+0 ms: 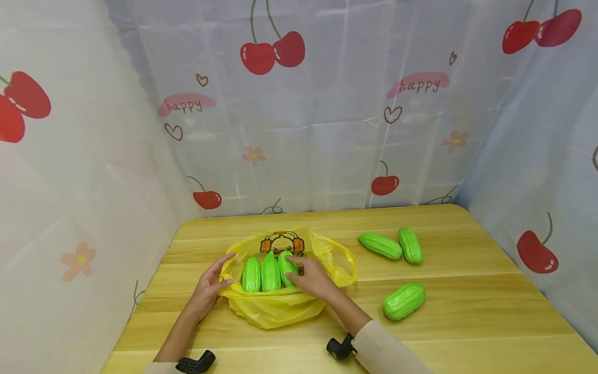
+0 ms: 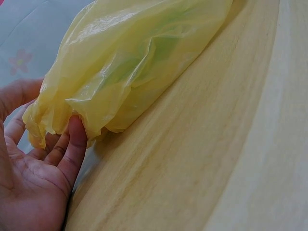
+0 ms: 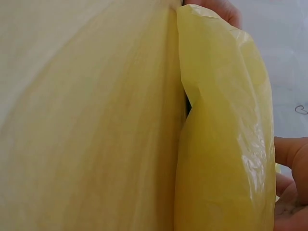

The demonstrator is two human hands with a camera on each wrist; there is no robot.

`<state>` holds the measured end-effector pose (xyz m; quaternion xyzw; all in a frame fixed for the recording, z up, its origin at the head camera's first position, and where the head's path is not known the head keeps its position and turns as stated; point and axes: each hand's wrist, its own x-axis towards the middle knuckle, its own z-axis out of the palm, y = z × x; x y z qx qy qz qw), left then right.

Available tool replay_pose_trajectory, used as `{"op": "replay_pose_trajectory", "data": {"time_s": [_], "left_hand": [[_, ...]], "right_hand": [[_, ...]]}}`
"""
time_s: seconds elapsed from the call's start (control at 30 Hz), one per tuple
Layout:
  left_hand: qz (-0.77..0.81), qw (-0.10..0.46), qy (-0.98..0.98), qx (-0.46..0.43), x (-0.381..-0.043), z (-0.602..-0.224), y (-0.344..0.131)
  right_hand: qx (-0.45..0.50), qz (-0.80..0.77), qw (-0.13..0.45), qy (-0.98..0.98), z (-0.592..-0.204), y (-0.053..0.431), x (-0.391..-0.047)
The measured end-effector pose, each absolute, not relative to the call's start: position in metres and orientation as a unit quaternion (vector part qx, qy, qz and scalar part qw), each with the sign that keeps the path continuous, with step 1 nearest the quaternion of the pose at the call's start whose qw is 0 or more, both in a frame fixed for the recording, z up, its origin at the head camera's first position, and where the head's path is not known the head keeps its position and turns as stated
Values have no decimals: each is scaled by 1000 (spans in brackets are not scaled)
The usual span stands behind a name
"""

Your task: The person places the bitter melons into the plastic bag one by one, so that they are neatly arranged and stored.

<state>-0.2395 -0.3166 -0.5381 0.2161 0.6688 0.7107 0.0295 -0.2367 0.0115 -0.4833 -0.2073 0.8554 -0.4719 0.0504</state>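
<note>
"Three green gourds lie side by side in the yellow bag (image 1: 275, 313): a left one (image 1: 251, 276), a middle one (image 1: 270, 272) and a right one (image 1: 283, 265). State of the hands?"

"The left hand (image 1: 205, 291) grips the bag's left rim between thumb and fingers. The right hand (image 1: 316, 279) holds the right one, fingers at its far end and thumb nearer."

"Anything outside the bag?"

"Three more, on the desk (image 1: 448, 327) to the right: a slanted gourd (image 1: 380, 245) and an upright-pointing gourd (image 1: 411, 245) near each other at the back, and a nearer gourd (image 1: 404, 301) apart from both."

"Which step is in hand?"

"In my judgement, seating the right one in the bag; loading appears about half done. Whether its underside has settled cannot be told, as the bag's near edge hides it."

"What does the next move call for?"

"Probably a gentle release without dragging the thin film, the left hand holding the rim, then a reach rightward, the nearer gourd being handiest."
</note>
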Motion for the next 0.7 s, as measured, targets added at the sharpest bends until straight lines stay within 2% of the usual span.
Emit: {"op": "replay_pose_trajectory", "data": {"time_s": [0.7], "left_hand": [[711, 29, 668, 218, -240, -538, -316]], "right_hand": [[-225, -455, 37, 861, -486, 11, -238]]}}
